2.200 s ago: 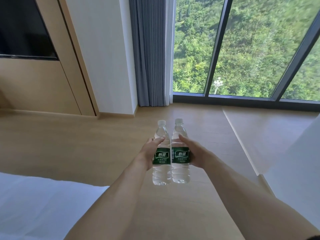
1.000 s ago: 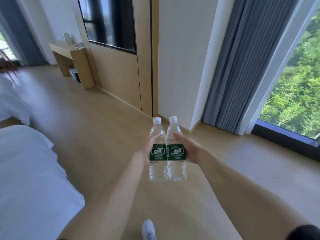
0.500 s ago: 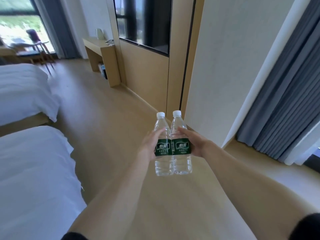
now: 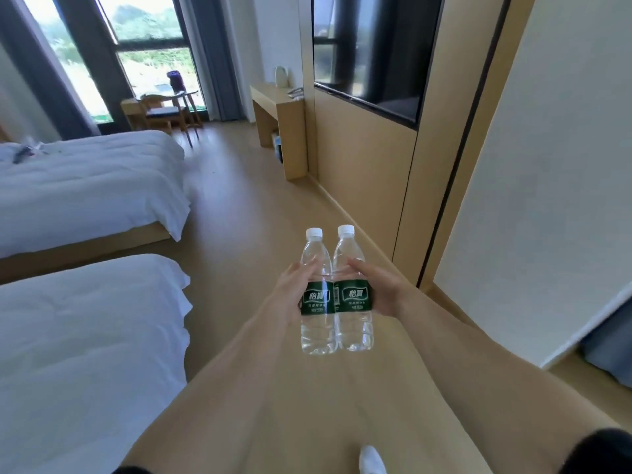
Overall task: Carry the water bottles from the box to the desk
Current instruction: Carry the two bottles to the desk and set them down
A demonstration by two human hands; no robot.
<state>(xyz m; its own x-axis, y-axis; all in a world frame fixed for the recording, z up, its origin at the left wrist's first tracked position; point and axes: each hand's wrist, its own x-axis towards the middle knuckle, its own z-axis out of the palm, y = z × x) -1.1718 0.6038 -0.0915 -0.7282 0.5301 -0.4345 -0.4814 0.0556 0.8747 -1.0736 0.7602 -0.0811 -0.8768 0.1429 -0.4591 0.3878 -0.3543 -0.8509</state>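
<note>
1. We see 2 water bottles held upright side by side and touching: the left bottle (image 4: 316, 295) and the right bottle (image 4: 352, 292), both clear with white caps and green labels, up in the air over the wooden floor (image 4: 239, 206).
2. The left hand (image 4: 290, 292) grasps the left bottle at its label, fingers wrapped round the far side, thumb on the near shoulder.
3. The right hand (image 4: 384, 292) grasps the right bottle the same way, thumb lying across it above the label.
4. Far beyond the grip, against the wall, stands the desk (image 4: 278, 107), with a white kettle (image 4: 281, 76) on top.
5. Left of the grip lie 2 white beds, the nearer bed (image 4: 85, 336) and the farther bed (image 4: 89, 186).
6. Below the grip, a white shoe (image 4: 372, 461) shows at the frame's edge.
</note>
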